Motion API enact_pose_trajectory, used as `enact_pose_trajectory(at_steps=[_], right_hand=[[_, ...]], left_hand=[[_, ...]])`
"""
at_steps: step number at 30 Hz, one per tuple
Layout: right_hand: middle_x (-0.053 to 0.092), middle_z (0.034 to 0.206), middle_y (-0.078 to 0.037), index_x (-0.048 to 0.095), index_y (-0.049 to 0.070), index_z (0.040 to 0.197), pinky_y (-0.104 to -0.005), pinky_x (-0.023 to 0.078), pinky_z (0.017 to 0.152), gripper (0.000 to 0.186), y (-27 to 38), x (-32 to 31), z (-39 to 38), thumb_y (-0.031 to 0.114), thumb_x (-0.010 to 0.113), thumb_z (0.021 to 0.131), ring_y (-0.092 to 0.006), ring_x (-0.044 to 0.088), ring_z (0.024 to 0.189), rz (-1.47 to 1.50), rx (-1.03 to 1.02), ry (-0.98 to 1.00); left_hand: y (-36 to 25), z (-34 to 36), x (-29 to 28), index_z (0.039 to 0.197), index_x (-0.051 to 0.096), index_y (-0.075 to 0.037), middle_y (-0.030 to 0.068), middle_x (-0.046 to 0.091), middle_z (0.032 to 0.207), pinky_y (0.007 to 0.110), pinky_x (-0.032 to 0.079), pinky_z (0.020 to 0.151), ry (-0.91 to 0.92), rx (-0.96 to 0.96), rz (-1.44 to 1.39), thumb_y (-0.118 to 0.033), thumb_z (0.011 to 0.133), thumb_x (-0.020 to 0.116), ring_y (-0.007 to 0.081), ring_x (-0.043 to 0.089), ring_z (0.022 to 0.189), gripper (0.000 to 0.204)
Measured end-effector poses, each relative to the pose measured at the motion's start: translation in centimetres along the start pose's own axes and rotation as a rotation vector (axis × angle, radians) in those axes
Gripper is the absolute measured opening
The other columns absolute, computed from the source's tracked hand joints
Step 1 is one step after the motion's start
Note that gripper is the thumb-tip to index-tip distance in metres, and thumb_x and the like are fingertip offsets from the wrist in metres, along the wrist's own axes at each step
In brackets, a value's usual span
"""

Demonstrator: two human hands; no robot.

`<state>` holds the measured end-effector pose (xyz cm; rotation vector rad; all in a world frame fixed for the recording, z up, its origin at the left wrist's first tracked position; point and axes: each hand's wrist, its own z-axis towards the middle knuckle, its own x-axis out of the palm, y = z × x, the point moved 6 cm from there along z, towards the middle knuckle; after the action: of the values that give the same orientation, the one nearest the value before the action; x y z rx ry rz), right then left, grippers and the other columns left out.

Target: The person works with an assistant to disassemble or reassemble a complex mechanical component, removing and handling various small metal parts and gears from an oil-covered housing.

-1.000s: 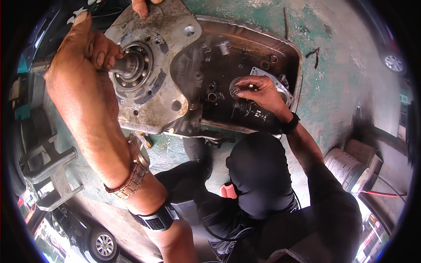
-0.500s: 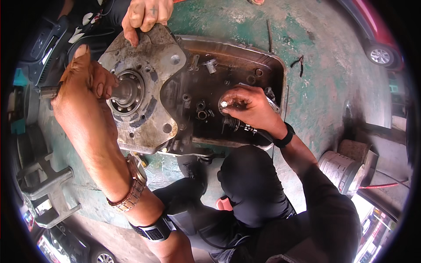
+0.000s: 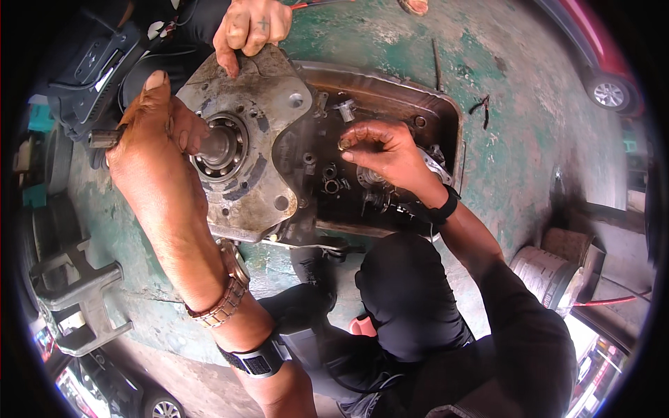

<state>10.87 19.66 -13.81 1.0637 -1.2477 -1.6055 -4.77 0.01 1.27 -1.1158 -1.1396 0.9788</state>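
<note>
My left hand (image 3: pixel 157 132) wraps round a metal shaft whose splined end (image 3: pixel 104 138) sticks out past it. The shaft stands up out of a ball bearing (image 3: pixel 240 155) set in a grey metal housing plate (image 3: pixel 268 191). My right hand (image 3: pixel 383 150) pinches a small metal piece (image 3: pixel 344 145) between thumb and fingertips, too small to tell its kind. It is held above a dark, oily metal pan (image 3: pixel 418 95), right of the plate. Another person's hand (image 3: pixel 252 28) rests on the plate's far edge.
Several rings, a metal fitting (image 3: pixel 345 110) and gear parts (image 3: pixel 376 198) lie in the pan. On the green floor are pliers (image 3: pixel 482 111) and a thin rod (image 3: pixel 437 64). A white bucket (image 3: pixel 543 275) lies at right, a metal bracket (image 3: pixel 83 299) at left.
My right hand has moved away from me and left over the pan, with the small piece still pinched. My left hand stays on the shaft. The whole view has shifted slightly.
</note>
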Motion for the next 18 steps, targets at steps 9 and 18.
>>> enact_pose_trajectory(at_steps=[9, 18], right_hand=[[0.071, 0.089, -0.009, 0.069, 0.0, 0.097, -0.0278, 0.052, 0.073, 0.022, -0.1, 3.4, 1.5, 0.006, 0.079, 0.078, -0.0131, 0.066, 0.08, -0.038, -0.076, 0.081], [0.07, 0.085, -0.008, 0.07, 0.0, 0.095, -0.0263, 0.049, 0.062, 0.021, 0.1, 3.7, 1.6, 0.008, 0.08, 0.079, -0.009, 0.061, 0.071, -0.107, -0.144, 0.06]], left_hand=[[0.3, -0.2, 0.3, 0.078, 0.057, -0.001, 0.0009, 0.036, 0.057, 0.031, 0.038, 0.061, -0.02, -0.029, 0.045, -0.015, 0.098, 0.054, 0.0131, 0.036, 0.056, 0.024], [0.4, 0.0, 0.1, 0.079, 0.057, -0.001, 0.0008, 0.035, 0.058, 0.03, 0.038, 0.061, 0.003, -0.023, 0.037, -0.016, 0.098, 0.056, 0.0131, 0.035, 0.055, 0.025]])
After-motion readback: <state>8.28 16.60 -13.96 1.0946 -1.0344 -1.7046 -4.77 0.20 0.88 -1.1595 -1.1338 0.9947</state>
